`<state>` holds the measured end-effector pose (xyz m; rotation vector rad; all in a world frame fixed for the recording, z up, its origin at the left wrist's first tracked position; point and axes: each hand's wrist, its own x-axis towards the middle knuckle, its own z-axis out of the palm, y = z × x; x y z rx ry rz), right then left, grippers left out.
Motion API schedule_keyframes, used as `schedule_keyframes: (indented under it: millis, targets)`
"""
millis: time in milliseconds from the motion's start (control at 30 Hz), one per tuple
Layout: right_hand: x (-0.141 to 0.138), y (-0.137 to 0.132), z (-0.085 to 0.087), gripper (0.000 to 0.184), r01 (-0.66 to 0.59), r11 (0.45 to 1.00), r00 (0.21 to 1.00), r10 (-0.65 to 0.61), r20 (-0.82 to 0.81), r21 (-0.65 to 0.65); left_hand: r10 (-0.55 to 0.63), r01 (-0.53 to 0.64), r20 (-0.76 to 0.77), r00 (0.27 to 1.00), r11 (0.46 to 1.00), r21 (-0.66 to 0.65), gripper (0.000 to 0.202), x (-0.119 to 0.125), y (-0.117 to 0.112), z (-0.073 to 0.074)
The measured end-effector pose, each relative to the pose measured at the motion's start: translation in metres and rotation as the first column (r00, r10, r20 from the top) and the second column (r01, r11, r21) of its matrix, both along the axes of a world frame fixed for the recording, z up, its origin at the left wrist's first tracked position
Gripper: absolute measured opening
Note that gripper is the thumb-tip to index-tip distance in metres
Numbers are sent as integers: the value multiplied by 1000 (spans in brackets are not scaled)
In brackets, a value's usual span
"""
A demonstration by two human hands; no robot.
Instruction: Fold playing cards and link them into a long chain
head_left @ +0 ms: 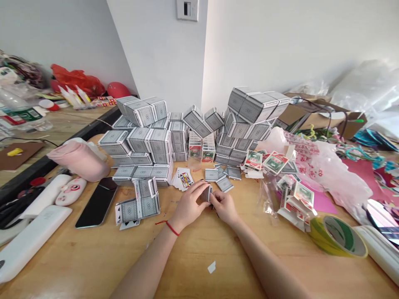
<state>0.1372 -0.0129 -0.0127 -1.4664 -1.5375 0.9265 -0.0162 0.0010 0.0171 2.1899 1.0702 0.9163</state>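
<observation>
Held card (pixel 205 194): patterned, seemingly bent, between the two hands; the fingers cover much of it, so its full shape and whether it is one layer or several cannot be told.
Left hand (pixel 191 203): curled narrowly around the held card, thumb on the near side.
Right hand (pixel 224 205): fingers bunched at the held card's right edge, tips partly hidden; whether they grip it I cannot tell.
White device (pixel 34 245): far to the left of the left hand, cut off by the picture's left edge.
Card blocks (pixel 139 145): stacked beyond both hands, left and right; overlap prevents a sure count.
Red-green packs (pixel 208 154): two fronts show in the gap straight beyond the hands, those behind half hidden.
Face-down cards (pixel 224 184): about five, overlapping, just beyond the right hand.
Face-up cards (pixel 183 179): a fan just beyond the left hand, too overlapped to count.
Phone (pixel 97 203): one, well left of the left hand.
Tape roll (pixel 339 236): one, well right of the right hand.
Paper scrap (pixel 211 267): one, on the near side of the hands.
Tabletop (pixel 174 265): mostly bare between and around the forearms; tight beyond the fingertips, where cards lie close.
</observation>
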Motion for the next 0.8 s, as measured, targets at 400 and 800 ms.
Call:
schedule_keyframes:
  millis: [400,800]
  targets:
    - [-4,-3,0,39,108,989,990,-116,77,104,1,-1,-5,1000,1000,16,56,0,0,0]
    - [-5,-10,8,19,-30,987,999,23,46,159,61,-63,51,997,997,39,50,-1,3,-5]
